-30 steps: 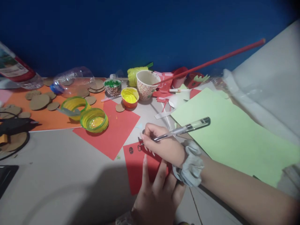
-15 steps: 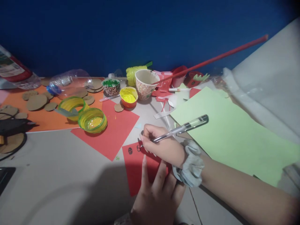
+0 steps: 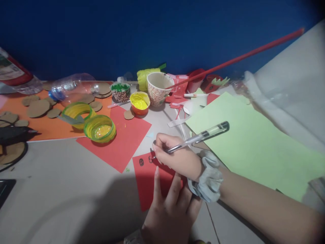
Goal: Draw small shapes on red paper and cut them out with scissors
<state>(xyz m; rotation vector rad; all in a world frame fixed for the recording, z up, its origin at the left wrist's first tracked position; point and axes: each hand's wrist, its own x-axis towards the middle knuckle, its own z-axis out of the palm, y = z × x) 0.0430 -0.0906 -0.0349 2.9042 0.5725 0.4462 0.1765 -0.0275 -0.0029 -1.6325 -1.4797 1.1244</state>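
Note:
My right hand (image 3: 175, 154), with a pale scrunchie (image 3: 207, 178) at its wrist, pinches a clear-barrelled pen (image 3: 200, 136). The pen's tip rests on a small piece of red paper (image 3: 144, 183), at an outlined round shape in black. Just left of it on the same paper is a darker oval with small light spots (image 3: 141, 162). My left hand (image 3: 171, 206) lies flat on the red paper with fingers spread, partly covering it. A second red sheet (image 3: 122, 149) lies beyond, to the left.
Two yellow-green plastic rings (image 3: 100, 129) stand at left near cardboard discs (image 3: 38, 107) and a clear bottle (image 3: 73, 88). Paint cups (image 3: 140, 104), a patterned paper cup (image 3: 159, 89) and a long red stick (image 3: 236, 61) are behind. Green paper (image 3: 254, 145) lies at right.
The pen tip has shifted very slightly around the second small outline, and the pen's far end has moved a little right. My left hand stays in place on the paper.

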